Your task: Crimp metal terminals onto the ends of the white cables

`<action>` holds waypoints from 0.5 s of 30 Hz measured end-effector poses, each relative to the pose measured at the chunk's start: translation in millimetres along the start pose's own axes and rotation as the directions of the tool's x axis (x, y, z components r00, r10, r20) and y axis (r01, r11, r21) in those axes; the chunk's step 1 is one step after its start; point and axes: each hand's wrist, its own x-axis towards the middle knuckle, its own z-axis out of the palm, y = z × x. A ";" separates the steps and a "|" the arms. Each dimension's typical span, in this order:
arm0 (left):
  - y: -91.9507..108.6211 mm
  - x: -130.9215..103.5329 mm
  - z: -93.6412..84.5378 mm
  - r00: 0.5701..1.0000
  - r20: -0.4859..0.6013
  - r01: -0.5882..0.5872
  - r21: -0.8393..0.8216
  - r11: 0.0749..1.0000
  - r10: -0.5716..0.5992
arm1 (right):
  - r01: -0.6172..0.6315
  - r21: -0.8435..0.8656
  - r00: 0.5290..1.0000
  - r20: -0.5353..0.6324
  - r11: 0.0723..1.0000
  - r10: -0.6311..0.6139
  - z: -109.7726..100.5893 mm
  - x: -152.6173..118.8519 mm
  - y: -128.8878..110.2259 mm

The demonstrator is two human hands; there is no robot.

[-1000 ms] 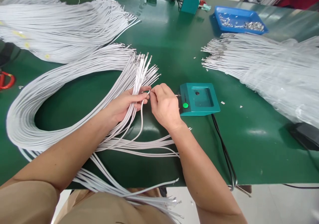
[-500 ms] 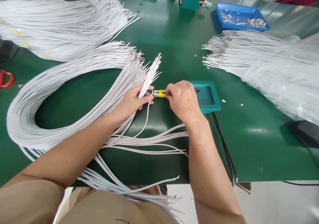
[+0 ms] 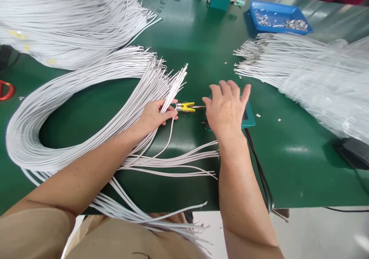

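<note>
My left hand [image 3: 152, 116] is closed around several white wires [image 3: 176, 83], whose ends stick up past the fingers. One wire hangs loose below the thumb. Just beyond those fingertips is a yellow clip [image 3: 188, 107] with a silvery front end, carried on a thin metal rod. That rod runs toward a teal device [image 3: 250, 117], largely covered by my right hand [image 3: 226, 107]. The right hand's fingers are spread, with nothing seen in them. A big looped bundle of white wires [image 3: 24, 132] lies under and around my left forearm.
Another wire bundle [image 3: 72, 24] lies at the back left, and a plastic-covered one [image 3: 314, 82] at the right. Small metal pieces fill part of a blue tray [image 3: 279, 9]. Red-handled scissors, partly cut off, show at the left edge. Black cables [image 3: 259, 170] drop over the front edge.
My right hand has let go of the yellow clip and moved right over the teal device, its fingers opening. My left hand has stayed in place with the wires.
</note>
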 end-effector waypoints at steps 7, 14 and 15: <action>-1.2 -1.4 -6.4 1.000 0.007 -0.011 -0.043 0.999 0.012 | -0.049 0.004 0.999 -0.011 0.999 0.049 10.0 -1.7 8.2; 0.9 -4.6 -11.3 0.996 -0.017 -0.085 -0.150 0.985 0.084 | -0.024 0.503 0.999 0.042 0.864 0.003 -8.5 1.8 -28.0; 0.8 -4.9 -11.7 0.994 -0.017 -0.106 -0.145 0.984 0.104 | -0.055 0.597 0.997 0.079 0.801 0.010 -8.1 1.5 -33.0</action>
